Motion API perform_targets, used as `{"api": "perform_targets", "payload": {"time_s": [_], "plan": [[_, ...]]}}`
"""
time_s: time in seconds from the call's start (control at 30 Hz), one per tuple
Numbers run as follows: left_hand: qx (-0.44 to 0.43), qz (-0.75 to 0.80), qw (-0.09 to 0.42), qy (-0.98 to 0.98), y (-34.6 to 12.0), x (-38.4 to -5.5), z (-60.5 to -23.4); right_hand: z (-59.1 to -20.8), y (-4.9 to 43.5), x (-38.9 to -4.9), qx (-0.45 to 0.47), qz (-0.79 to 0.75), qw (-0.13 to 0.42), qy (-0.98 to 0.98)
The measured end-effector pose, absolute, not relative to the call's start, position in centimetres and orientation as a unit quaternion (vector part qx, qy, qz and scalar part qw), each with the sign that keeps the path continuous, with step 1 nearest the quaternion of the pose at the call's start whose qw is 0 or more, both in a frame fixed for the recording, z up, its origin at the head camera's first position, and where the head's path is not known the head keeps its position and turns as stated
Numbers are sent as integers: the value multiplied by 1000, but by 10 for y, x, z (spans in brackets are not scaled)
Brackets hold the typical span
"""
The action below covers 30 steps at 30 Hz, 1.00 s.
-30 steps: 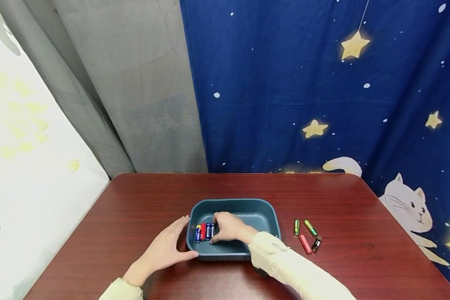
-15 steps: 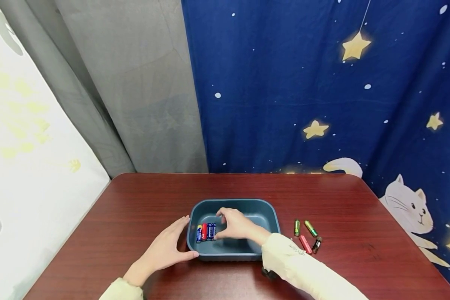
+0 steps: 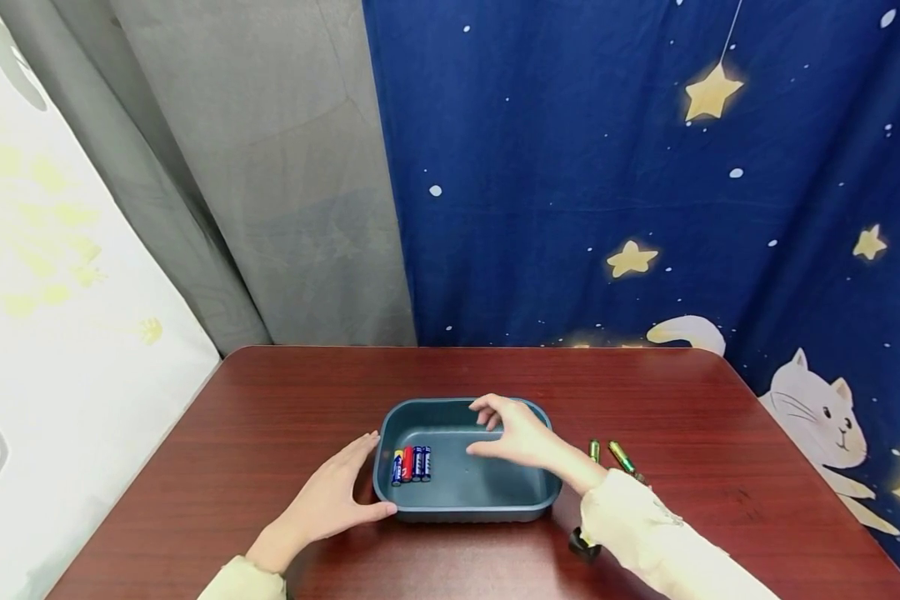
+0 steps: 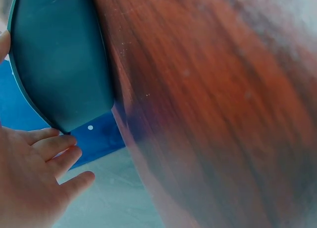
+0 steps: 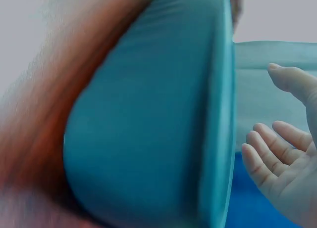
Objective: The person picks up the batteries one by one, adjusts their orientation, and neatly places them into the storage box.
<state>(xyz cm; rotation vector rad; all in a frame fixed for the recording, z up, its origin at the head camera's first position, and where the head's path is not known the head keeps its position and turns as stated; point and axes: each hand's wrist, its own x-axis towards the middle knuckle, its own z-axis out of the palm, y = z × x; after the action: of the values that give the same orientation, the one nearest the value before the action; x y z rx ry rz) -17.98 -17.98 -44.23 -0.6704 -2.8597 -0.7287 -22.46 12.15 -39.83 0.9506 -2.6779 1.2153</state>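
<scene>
A dark teal plastic bin [image 3: 472, 507] stands on the table. At its left end several batteries lie side by side: a blue one with a yellow end [image 3: 397, 469], a red battery [image 3: 407, 463] and two blue batteries [image 3: 422, 464]. My left hand [image 3: 326, 496] braces the bin's left end, fingertips at the back of the rim and thumb at the front corner; in the left wrist view its fingers [image 4: 49, 144] are extended at the rim. Above the right half of the bin hovers my right hand [image 3: 521, 433], holding nothing, its thumb and fingers spread apart.
Right of the bin, a green battery [image 3: 594, 450] and a green-gold battery [image 3: 619, 454] lie on the reddish wooden table [image 3: 307, 383]. My right sleeve [image 3: 652, 525] covers the spot just in front of them. Curtains [image 3: 540, 208] hang behind the table.
My right hand has let go of the rightmost blue battery, risen and moved right across the bin. Its sleeve now hides the red battery on the table. The left hand has stayed put.
</scene>
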Motion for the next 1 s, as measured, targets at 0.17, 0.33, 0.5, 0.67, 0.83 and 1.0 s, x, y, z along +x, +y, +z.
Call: {"api": "perform_targets", "payload": {"time_s": [0.17,0.33,0.5,0.67,0.83,1.0], "plan": [[-222,-236,62,-944,-180,-180,-442,-390,146,-223,294,414,53,-860],[-223,-238,66,-943,-180,-180,-441,-388,173,-221,270,421,71,-863],[-225,-236,70,-943,-179,-180,-441,-390,199,-217,248,427,79,-866],[-223,-236,71,-943,-180,-179,-441,-401,228,-213,220,414,89,-879],[-220,-238,68,-943,-180,-180,-442,-418,259,-208,187,397,100,-893],[-222,-238,67,-943,-179,-181,-443,-433,286,-195,141,378,105,-909]]}}
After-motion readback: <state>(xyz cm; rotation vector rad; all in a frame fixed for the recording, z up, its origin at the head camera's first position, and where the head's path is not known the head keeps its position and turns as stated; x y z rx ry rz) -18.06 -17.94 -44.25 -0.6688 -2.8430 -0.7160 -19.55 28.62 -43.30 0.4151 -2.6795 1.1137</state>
